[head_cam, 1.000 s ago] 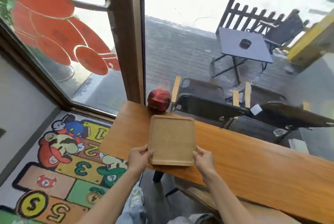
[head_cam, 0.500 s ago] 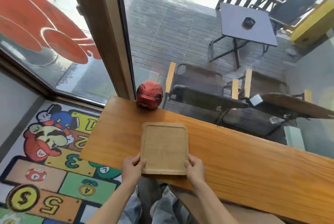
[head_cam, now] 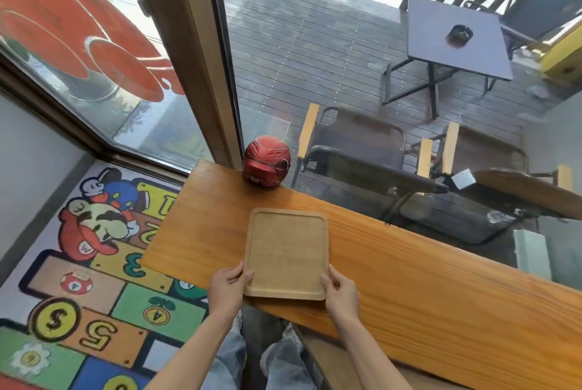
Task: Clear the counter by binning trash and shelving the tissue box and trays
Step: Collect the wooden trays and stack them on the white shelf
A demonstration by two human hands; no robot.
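Two hands, left hand [head_cam: 227, 290] & right hand [head_cam: 340, 295], fingers gripping bare wooden tray [head_cam: 287, 252] corners, on counter [head_cam: 409, 270] edge

One wooden tray [head_cam: 286, 251], one red helmet [head_cam: 267, 164], one counter [head_cam: 441, 279], two hands.

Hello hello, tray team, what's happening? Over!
Left hand and right hand each grip a near corner of the empty rectangular wooden tray. Tray on the wooden counter. Red helmet-shaped ornament sits beyond, apart.

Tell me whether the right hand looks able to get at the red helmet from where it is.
Probably yes: right hand would first have to release the tray; the counter up to the helmet looks unobstructed.
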